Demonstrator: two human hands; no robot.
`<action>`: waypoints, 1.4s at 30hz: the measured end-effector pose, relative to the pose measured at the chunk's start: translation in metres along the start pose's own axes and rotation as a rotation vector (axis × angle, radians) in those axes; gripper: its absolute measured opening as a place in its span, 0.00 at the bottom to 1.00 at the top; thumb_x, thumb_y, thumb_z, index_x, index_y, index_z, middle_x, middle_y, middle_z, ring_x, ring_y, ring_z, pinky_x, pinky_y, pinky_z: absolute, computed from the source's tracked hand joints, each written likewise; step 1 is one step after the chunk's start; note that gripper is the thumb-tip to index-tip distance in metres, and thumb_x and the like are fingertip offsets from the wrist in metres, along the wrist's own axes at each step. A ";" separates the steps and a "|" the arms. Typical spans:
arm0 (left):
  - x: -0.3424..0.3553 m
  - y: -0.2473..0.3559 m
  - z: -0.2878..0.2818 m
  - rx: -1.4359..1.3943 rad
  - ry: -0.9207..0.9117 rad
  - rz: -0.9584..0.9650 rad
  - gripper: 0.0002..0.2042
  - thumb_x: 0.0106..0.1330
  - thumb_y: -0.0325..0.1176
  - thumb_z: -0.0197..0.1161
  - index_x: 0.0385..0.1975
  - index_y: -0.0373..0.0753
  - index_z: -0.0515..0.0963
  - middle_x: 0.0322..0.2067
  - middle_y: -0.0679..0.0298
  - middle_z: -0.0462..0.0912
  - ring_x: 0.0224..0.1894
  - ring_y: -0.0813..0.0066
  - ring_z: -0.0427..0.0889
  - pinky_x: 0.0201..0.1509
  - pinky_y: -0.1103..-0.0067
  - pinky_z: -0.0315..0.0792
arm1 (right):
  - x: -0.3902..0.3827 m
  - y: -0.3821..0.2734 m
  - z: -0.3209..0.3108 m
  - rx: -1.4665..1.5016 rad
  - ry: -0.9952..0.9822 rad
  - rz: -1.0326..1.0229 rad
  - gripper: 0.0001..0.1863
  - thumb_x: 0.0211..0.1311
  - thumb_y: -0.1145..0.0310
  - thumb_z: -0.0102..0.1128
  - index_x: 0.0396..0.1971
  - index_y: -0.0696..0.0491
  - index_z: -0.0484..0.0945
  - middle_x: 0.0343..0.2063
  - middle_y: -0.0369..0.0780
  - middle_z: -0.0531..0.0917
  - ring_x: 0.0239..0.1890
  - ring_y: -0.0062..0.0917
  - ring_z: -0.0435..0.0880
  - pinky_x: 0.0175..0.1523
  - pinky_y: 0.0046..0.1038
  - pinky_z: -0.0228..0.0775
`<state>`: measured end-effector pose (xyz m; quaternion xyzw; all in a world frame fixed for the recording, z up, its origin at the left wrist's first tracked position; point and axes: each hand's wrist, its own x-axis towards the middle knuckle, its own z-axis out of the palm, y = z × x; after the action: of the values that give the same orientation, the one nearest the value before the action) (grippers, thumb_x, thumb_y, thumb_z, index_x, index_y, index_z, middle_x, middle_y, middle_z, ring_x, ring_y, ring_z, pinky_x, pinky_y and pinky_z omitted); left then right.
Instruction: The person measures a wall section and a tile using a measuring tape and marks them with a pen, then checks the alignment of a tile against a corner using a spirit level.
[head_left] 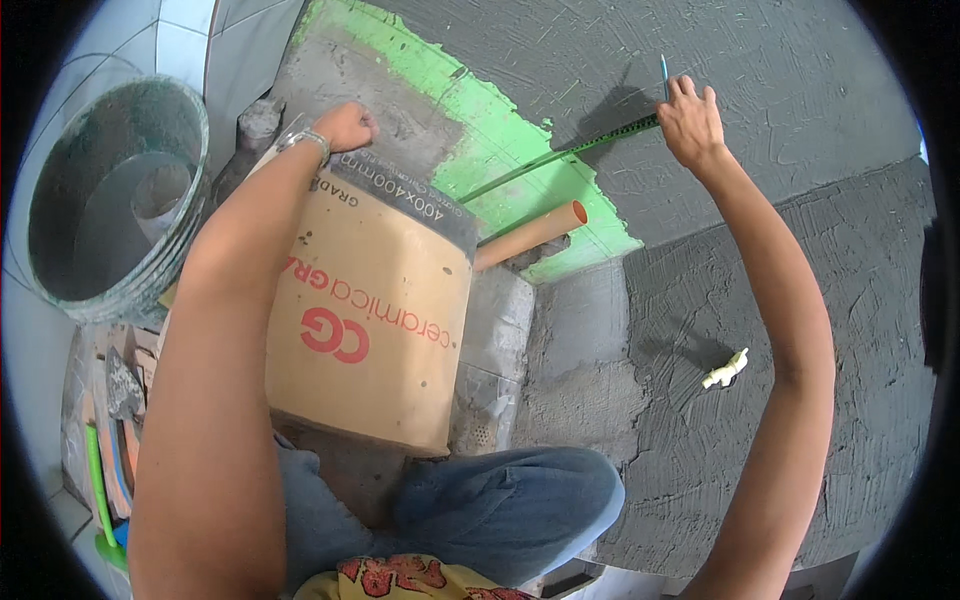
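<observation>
My right hand (690, 125) is closed at the upper right, gripping a light-blue pencil (663, 68) over the end of a long green measuring strip (560, 155), which runs down-left behind a large tan tile carton (365, 310). My left hand (350, 128), with a band at the wrist, is curled closed at the carton's top edge; whatever it may hold is hidden. The strip crosses grey textured mortar (770, 60) and green-coated wall (480, 120). An orange pipe (530, 230) sticks out just right of the carton.
A grimy bucket (60, 230) of grey liquid stands at left, above trowels and a green-handled tool (98, 480). A cream pipe fitting (725, 370) protrudes from mortar at right. My bent knee (540, 500) is below the carton; tiled wall (170, 40) rises at upper left.
</observation>
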<state>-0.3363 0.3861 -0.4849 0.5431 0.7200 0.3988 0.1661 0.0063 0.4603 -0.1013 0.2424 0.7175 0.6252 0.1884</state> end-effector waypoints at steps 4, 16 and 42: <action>-0.001 0.003 -0.001 -0.053 0.003 -0.039 0.13 0.55 0.41 0.65 0.37 0.43 0.87 0.40 0.50 0.87 0.46 0.53 0.85 0.54 0.67 0.76 | 0.014 -0.006 0.009 -0.044 0.044 0.003 0.08 0.61 0.68 0.57 0.35 0.48 0.85 0.48 0.37 0.77 0.56 0.28 0.71 0.51 0.36 0.65; -0.017 0.026 -0.007 0.056 -0.014 -0.086 0.12 0.54 0.35 0.61 0.37 0.45 0.87 0.41 0.54 0.88 0.47 0.58 0.85 0.55 0.69 0.76 | 0.042 -0.015 0.006 -0.081 0.101 -0.014 0.08 0.62 0.67 0.56 0.35 0.47 0.85 0.48 0.36 0.77 0.57 0.27 0.71 0.54 0.37 0.66; 0.015 0.244 0.071 -0.399 0.173 0.306 0.17 0.62 0.45 0.73 0.31 0.36 0.80 0.18 0.71 0.75 0.25 0.86 0.71 0.30 0.82 0.68 | 0.000 0.012 -0.067 0.160 0.401 -0.154 0.09 0.62 0.66 0.59 0.33 0.54 0.85 0.47 0.43 0.79 0.52 0.29 0.71 0.51 0.33 0.68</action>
<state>-0.1354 0.4499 -0.3423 0.5662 0.5483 0.5980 0.1455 -0.0308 0.4070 -0.0797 0.0719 0.8044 0.5856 0.0694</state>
